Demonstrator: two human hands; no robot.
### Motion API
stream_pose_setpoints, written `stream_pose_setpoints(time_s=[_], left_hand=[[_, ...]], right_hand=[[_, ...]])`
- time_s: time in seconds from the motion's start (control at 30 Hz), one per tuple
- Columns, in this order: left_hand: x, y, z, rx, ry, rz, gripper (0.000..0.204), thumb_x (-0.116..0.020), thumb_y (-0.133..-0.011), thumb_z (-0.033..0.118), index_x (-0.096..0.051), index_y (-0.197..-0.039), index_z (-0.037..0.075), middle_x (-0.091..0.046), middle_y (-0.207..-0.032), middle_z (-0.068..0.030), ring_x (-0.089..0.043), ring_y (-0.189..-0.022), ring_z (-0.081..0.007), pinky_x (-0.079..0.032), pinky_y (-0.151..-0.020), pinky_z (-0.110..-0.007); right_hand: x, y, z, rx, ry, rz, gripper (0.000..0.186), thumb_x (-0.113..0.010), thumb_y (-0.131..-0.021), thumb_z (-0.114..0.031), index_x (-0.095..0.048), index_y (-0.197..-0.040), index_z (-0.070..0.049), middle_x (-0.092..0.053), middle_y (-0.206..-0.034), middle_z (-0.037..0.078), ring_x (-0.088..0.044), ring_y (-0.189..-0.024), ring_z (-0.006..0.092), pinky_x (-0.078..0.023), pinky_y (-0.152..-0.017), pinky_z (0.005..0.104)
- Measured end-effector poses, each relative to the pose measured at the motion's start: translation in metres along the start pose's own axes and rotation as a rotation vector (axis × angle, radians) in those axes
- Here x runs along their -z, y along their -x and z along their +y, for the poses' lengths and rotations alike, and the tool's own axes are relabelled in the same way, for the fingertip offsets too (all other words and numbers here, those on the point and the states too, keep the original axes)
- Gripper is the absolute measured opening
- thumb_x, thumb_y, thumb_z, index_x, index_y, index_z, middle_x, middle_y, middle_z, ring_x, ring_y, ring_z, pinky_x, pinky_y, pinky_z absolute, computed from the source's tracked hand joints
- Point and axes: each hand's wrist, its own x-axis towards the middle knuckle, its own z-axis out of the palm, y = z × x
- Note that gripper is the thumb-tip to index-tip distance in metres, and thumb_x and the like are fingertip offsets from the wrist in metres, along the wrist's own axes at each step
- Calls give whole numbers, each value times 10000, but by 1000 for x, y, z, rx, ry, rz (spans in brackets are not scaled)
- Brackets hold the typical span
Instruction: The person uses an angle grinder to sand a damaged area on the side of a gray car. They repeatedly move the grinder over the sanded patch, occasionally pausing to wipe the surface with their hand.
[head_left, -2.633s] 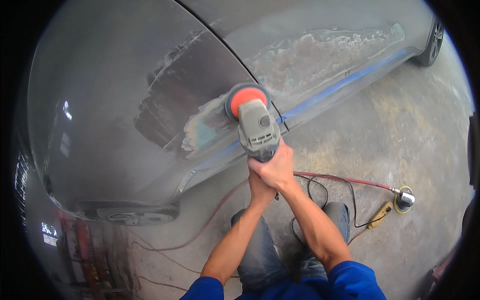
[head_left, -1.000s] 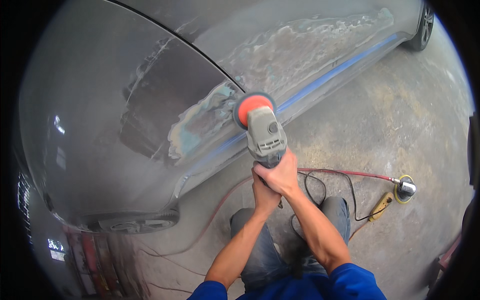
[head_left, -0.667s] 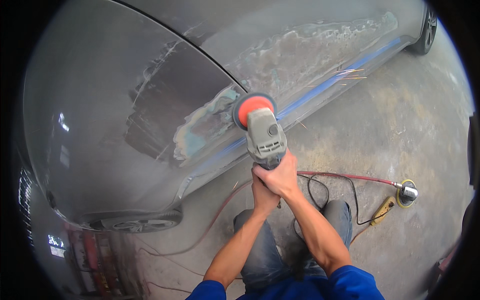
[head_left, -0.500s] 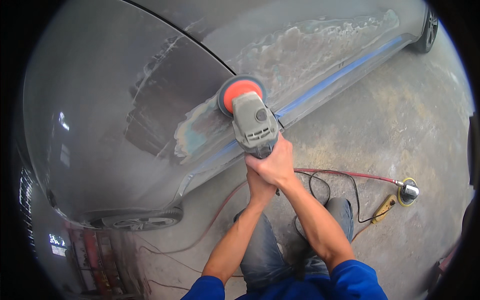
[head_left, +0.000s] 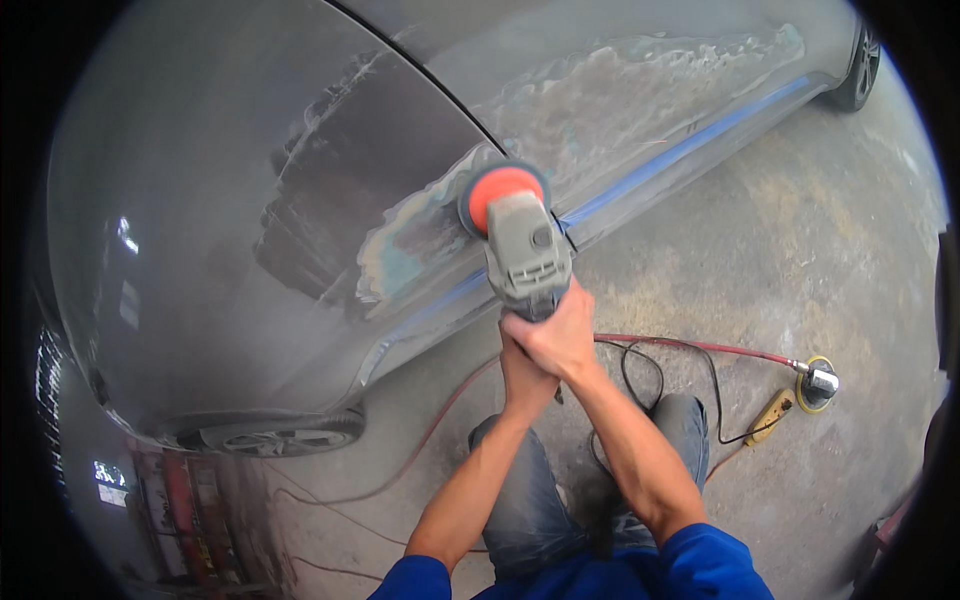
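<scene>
Soft lt, fisheye distort., blk corners

The sander sits at the centre of the frame, its dusty grey body slanting from a round disc above to a dark handle below. The disc is orange-red with a dark rim and overlaps a black seam on the car. The car is dull grey and fills the upper left and top. Left of the disc lies a pale-edged, greenish patch; a larger mottled one spreads upper right, above a blue strip.
</scene>
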Motion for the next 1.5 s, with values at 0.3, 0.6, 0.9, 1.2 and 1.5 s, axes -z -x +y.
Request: stream_pose_setpoints(time_s=[0.3, 0.6, 0.9, 1.2, 1.5], left_hand=[[10, -1, 6, 38, 43, -4, 635, -791, -805, 181, -458, -1317, 10, -619, -1262, -174, -618, -1183, -290, -481, -979, -401], [26, 4, -14, 53, 26, 49, 664, -821, -768, 201, -491, -1301, -20, -645, -1218, -185, -623, -1186, -328, -471, -992, -400], [33, 28, -27, 100, 64, 66, 570, -787, -807, 174, -548, -1298, 14, -656, -1257, -133, -661, -1137, -277, -503, -956, -406], [28, 23, -37, 56, -73, -2, 696, -831, -754, 167, -447, -1315, 19, -652, -1193, -184, -657, -1134, -338, -505, -935, -430], [28, 6, -27, 73, 42, 38, 701, -819, -765, 194, -423, -1311, 1, -629, -1235, -195, -636, -1152, -344, -480, -967, -422]], right_hand=[[-9, 2, 5, 3, -32, -6, 709, -817, -624, -243, -581, -1246, 4, -716, -1010, 254, -691, -964, 451, -554, -864, 463], [-26, 5, 3, 37, -35, -55, 720, -831, -629, -270, -552, -1234, 3, -712, -1000, 264, -685, -953, 469, -554, -848, 485], [-40, 29, 17, 5, 27, -166, 703, -832, -628, -256, -555, -1220, 2, -714, -990, 252, -692, -949, 456, -554, -869, 478], [-36, 31, 38, 20, -43, -82, 659, -813, -639, -201, -597, -1223, 17, -732, -1006, 229, -715, -969, 414, -561, -868, 421], [-39, 14, 11, 77, 45, -92, 723, -823, -626, -238, -567, -1261, -6, -719, -1008, 231, -693, -953, 436, -556, -848, 462]])
